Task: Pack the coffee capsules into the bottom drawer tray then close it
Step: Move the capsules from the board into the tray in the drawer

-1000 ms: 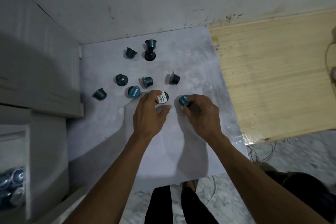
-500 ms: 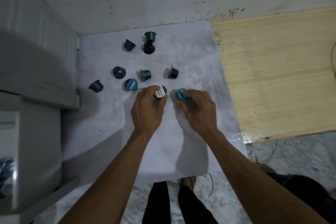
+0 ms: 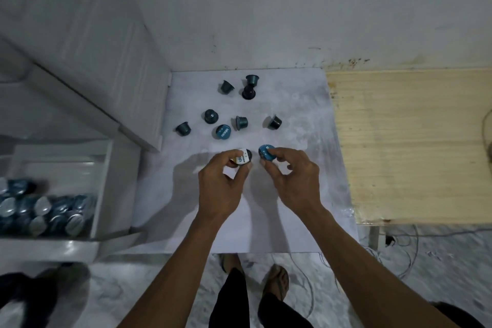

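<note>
ten loose capsules (image 3: 223, 131), two hands (image 3: 222, 184)

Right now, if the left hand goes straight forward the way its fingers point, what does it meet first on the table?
The left hand, holding a white-lidded capsule, points away from the person. The first thing ahead looks to be the blue capsule lying lid up, though depth is unclear and the hand may pass above it.

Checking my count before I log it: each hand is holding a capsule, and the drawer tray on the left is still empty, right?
Not quite. The head view shows the drawer tray already holds a pile of capsules. The rest is right: the left hand holds a white-topped capsule and the right hand a blue-topped capsule.
</note>
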Available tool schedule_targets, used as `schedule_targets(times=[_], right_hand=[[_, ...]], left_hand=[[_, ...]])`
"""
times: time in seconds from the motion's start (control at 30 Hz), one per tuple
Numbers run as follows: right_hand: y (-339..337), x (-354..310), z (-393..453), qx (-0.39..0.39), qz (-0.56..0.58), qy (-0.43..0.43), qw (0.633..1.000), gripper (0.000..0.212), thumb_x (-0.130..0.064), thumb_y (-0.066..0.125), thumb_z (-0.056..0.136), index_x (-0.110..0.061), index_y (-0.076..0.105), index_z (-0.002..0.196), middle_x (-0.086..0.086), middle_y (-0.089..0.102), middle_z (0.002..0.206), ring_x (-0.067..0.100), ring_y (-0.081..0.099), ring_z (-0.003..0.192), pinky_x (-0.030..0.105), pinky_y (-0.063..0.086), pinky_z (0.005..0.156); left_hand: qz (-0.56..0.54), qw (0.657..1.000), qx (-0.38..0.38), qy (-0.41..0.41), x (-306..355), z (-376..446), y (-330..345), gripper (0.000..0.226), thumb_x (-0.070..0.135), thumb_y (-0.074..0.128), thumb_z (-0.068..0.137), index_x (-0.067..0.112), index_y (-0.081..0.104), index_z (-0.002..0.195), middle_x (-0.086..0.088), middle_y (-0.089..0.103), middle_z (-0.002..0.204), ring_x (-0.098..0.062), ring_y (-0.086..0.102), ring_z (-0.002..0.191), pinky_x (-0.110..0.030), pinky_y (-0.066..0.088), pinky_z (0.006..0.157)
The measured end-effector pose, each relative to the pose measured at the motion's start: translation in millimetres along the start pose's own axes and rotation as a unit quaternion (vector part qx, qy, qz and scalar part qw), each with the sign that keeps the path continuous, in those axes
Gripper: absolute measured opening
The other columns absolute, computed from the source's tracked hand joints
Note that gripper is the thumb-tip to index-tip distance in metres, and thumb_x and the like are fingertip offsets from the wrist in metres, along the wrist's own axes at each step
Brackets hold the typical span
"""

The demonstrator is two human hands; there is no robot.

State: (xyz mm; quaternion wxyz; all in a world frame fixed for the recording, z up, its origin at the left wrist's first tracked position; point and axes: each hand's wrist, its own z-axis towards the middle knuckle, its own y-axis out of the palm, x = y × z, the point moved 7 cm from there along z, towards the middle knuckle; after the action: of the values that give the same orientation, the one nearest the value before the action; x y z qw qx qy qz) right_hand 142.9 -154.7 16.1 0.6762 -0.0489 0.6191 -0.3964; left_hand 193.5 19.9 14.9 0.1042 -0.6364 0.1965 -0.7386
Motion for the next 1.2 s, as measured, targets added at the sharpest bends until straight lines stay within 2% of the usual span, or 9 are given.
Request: schedule_targets(times=[0.23,0.37,0.57,0.67,0.8,0.87,1.0,1.1,1.2], right_hand=[[13.3,-81.0,-10.5,-0.026,0.055,-0.013,0.998,0.027,-0.029,0.081,0.077,-0.020,0.073,0.102,-0.003,0.071,0.094,0.007,0.063,0.080,0.015,0.049,0.062],[34.0,-140.1,-15.3,-0.052,0.088,-0.026,0.994,0.027,-0.030,0.081,0.076,-0.022,0.074,0.100,-0.006,0.071,0.093,0.005,0.063,0.081,0.014,0.049,0.064],[102.7,-219.3,-30.3,-0.090,0.104,-0.044,0.990,0.027,-0.031,0.081,0.075,-0.025,0.073,0.101,-0.010,0.071,0.092,0.005,0.064,0.084,0.014,0.048,0.064],[148.9,-251.2,-43.5,-0.098,0.111,-0.031,0.988,0.026,-0.027,0.082,0.075,-0.025,0.073,0.100,-0.008,0.072,0.093,0.005,0.064,0.083,0.013,0.048,0.064],[209.5,-286.2,-59.2,-0.129,0.086,-0.023,0.988,0.022,-0.027,0.082,0.075,-0.026,0.074,0.096,-0.011,0.071,0.092,0.003,0.063,0.080,0.009,0.045,0.063],[235.2,-297.2,-64.4,-0.141,0.072,-0.019,0.987,0.022,-0.026,0.082,0.075,-0.026,0.074,0.095,-0.013,0.071,0.090,0.004,0.063,0.078,0.008,0.045,0.062],[270.3,-309.6,-67.3,-0.156,0.024,-0.025,0.987,0.023,-0.024,0.083,0.074,-0.025,0.074,0.095,-0.020,0.064,0.083,-0.001,0.060,0.069,0.003,0.041,0.061],[291.0,-306.0,-61.2,-0.175,-0.011,-0.010,0.984,0.022,-0.023,0.081,0.076,-0.026,0.074,0.096,-0.021,0.061,0.082,-0.001,0.058,0.069,0.003,0.041,0.062],[315.9,-295.9,-52.5,-0.216,-0.021,0.006,0.976,0.021,-0.025,0.078,0.079,-0.025,0.073,0.099,-0.017,0.064,0.086,0.005,0.060,0.076,0.010,0.044,0.067]], left_hand=[[0.007,0.999,0.052,0.000,33.8,-27.6,-105.5,0.023,0.015,0.079,0.079,0.020,0.072,0.100,0.011,0.069,0.088,-0.009,0.063,0.079,-0.019,0.047,0.050],[0.027,0.997,0.073,-0.004,33.9,-35.3,-177.3,0.024,0.013,0.079,0.078,0.018,0.073,0.100,0.010,0.069,0.086,-0.009,0.063,0.079,-0.013,0.046,0.052],[0.041,0.996,0.081,-0.005,-0.8,-25.9,-287.1,0.026,0.010,0.080,0.077,0.023,0.070,0.097,0.008,0.071,0.087,-0.009,0.065,0.081,-0.012,0.051,0.060],[0.067,0.996,0.065,-0.001,-30.3,-14.1,-345.1,0.028,0.010,0.081,0.076,0.025,0.070,0.096,0.010,0.071,0.088,0.000,0.066,0.082,-0.010,0.051,0.066],[0.100,0.994,0.022,-0.026,-79.2,3.8,-411.2,0.022,0.015,0.080,0.077,0.025,0.071,0.094,0.012,0.071,0.090,0.001,0.066,0.082,-0.026,0.058,0.070],[0.121,0.992,0.004,-0.028,-96.6,13.9,-433.0,0.021,0.017,0.081,0.076,0.024,0.071,0.093,0.013,0.072,0.090,0.000,0.067,0.081,-0.027,0.059,0.070],[0.148,0.988,-0.030,-0.026,-118.8,34.6,-447.8,0.020,0.020,0.081,0.076,0.025,0.072,0.092,0.018,0.067,0.083,0.000,0.065,0.076,-0.016,0.053,0.065],[0.163,0.984,-0.062,-0.041,-136.2,49.0,-443.0,0.020,0.022,0.080,0.077,0.025,0.072,0.095,0.006,0.070,0.091,-0.009,0.064,0.079,-0.026,0.054,0.070],[0.197,0.976,-0.092,-0.019,-140.0,62.6,-431.9,0.020,0.020,0.079,0.078,0.020,0.072,0.096,0.013,0.062,0.086,-0.013,0.058,0.085,-0.025,0.045,0.073]])
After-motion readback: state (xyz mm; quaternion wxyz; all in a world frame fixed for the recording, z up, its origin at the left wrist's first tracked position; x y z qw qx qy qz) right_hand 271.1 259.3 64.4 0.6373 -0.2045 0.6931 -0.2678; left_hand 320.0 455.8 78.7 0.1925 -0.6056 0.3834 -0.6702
